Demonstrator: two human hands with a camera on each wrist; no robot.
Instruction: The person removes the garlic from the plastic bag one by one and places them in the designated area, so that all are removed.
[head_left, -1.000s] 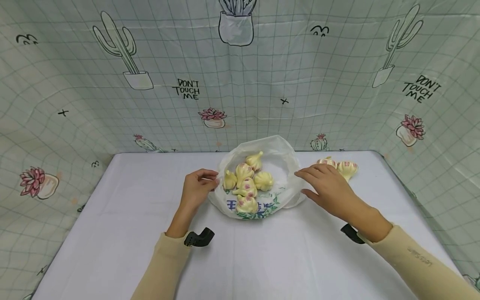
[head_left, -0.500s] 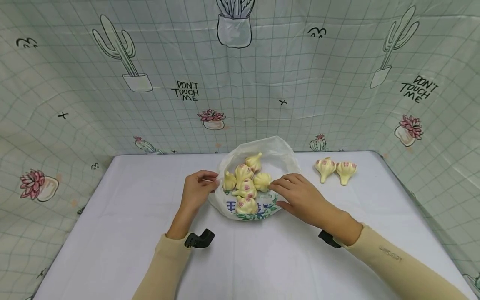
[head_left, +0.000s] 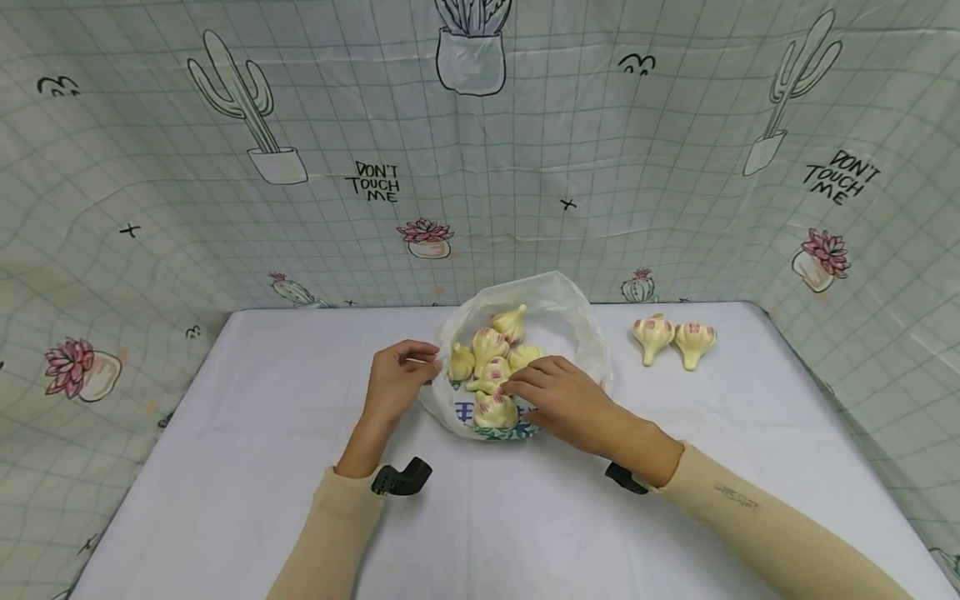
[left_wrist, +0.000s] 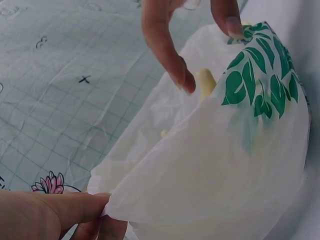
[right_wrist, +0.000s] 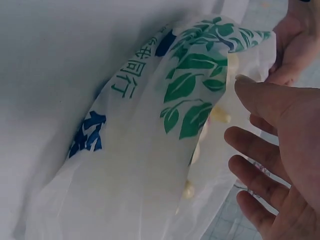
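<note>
A white plastic bag (head_left: 558, 296) with green leaves and blue lettering stands with its mouth wide, several garlic bulbs (head_left: 490, 343) lying inside. My left hand (head_left: 396, 379) pinches the bag's left rim between thumb and fingers, which the left wrist view shows close up on the bag edge (left_wrist: 117, 205). Over the bag's mouth reaches my right hand (head_left: 573, 404), its fingertips near the middle garlic bulb (head_left: 491, 375). In the right wrist view the right hand (right_wrist: 280, 155) has spread, relaxed fingers with nothing between them.
Two more garlic bulbs, one (head_left: 653, 337) beside the other (head_left: 694, 343), lie on the white table (head_left: 480, 517) right of the bag. A printed grid cloth (head_left: 510, 167) hangs behind and along the sides.
My right hand has moved left from the bag's right rim to above the bulbs inside, uncovering the two bulbs on the table. The left hand has stayed on the left rim.
</note>
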